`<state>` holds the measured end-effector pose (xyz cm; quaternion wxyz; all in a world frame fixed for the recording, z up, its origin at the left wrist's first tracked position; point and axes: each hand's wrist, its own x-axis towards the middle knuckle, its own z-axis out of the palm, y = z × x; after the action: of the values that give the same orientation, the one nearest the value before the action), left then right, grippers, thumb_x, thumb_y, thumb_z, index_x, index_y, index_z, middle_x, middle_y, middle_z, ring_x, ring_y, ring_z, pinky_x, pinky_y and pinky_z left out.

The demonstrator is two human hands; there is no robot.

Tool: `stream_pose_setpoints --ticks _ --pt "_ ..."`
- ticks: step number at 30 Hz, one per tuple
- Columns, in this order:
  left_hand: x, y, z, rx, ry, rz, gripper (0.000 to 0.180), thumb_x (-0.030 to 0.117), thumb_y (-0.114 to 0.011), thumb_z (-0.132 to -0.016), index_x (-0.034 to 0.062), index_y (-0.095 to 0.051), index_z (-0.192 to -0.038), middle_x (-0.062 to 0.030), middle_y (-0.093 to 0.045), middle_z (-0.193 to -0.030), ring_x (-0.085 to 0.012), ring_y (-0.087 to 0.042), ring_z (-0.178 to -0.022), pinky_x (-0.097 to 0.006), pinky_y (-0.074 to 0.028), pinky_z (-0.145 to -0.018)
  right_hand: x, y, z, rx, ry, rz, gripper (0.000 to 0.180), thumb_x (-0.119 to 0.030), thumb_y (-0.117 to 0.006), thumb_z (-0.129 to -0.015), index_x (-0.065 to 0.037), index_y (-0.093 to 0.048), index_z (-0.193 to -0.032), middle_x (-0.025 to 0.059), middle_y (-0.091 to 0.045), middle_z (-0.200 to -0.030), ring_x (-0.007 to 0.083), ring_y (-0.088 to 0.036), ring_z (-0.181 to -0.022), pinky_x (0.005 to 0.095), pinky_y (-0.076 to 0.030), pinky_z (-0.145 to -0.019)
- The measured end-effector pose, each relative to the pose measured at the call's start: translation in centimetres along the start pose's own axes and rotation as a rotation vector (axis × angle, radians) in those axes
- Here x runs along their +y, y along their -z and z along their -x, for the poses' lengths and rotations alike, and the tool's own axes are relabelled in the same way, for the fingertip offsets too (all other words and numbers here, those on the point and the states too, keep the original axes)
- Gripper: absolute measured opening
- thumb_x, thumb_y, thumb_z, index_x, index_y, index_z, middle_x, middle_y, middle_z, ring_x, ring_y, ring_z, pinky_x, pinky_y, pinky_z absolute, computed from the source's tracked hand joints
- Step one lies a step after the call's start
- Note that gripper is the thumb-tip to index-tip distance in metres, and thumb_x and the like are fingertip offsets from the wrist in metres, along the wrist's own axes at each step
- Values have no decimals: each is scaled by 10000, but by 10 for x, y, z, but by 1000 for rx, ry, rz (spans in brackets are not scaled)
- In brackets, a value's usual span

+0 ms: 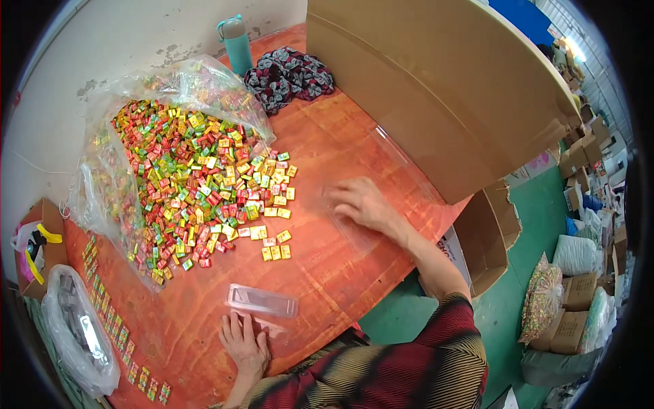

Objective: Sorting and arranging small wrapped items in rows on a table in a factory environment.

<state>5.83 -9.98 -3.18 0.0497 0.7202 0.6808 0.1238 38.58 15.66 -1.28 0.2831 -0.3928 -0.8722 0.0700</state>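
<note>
My left hand [245,346] lies near the front edge of the table with its fingers spread. Its fingertips are at the near side of a clear plastic tray [262,300], which looks empty. Farther right, my right hand [366,204] is above the table and partly smeared by motion. A faint clear plastic piece [351,232] shows beneath or beside its fingers; whether they grip it cannot be made out. Left of that hand, a large heap of small wrapped candies [197,184] in yellow, red and green spills from an open clear plastic bag [102,184].
Candies in short rows [109,310] line the table's left side. Beyond them are a plastic bag of clear parts [80,330] and a cardboard box [46,238]. A bottle [237,48] and patterned cloth [289,76] stand at the back. A tall cardboard panel [436,88] borders the right.
</note>
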Motion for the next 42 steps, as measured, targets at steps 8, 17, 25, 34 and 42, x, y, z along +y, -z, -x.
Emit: stream_pose_setpoints --ticks 8,17,25,34,42 --pt "2 6 -3 140 -158 84 387 230 -612 -764 35 -542 -1092 -181 -463 -1165 -390 -374 -1175 -527 -312 -925 78 5 -10 61 -593 538 278 -185 -602 -768 -55 -560 -1011 138 -583 -955 319 -548 -906 427 -441 -767" --pt "13 17 8 184 -234 62 318 132 -681 -658 52 -621 -960 -139 -555 -1035 -362 -476 -1076 -461 -395 -850 -47 10 12 248 -145 105 190 -26 -570 -776 -6 -587 -965 151 -591 -923 286 -576 -853 358 -465 -730" --pt "6 22 3 200 -296 152 269 133 -642 -667 63 -611 -925 -128 -525 -929 -307 -500 -946 -425 -406 -808 -206 -62 21 -329 -58 -158 201 -153 -654 -719 -14 -583 -846 162 -589 -855 338 -577 -792 412 -464 -672" --pt "-26 18 0 320 -143 139 231 93 -664 -659 50 -624 -882 -132 -532 -917 -310 -494 -947 -430 -380 -806 -181 -58 -6 -544 33 -230 154 -144 -604 -754 6 -591 -785 188 -595 -803 352 -582 -752 429 -453 -639" --pt "-13 22 -5 412 -82 93 347 94 -658 -680 63 -583 -1018 -140 -499 -1063 -339 -443 -1074 -495 -324 -899 -181 -49 -9 -35 111 -129 86 -63 -561 -735 -18 -488 -720 143 -508 -660 322 -540 -618 395 -420 -541"
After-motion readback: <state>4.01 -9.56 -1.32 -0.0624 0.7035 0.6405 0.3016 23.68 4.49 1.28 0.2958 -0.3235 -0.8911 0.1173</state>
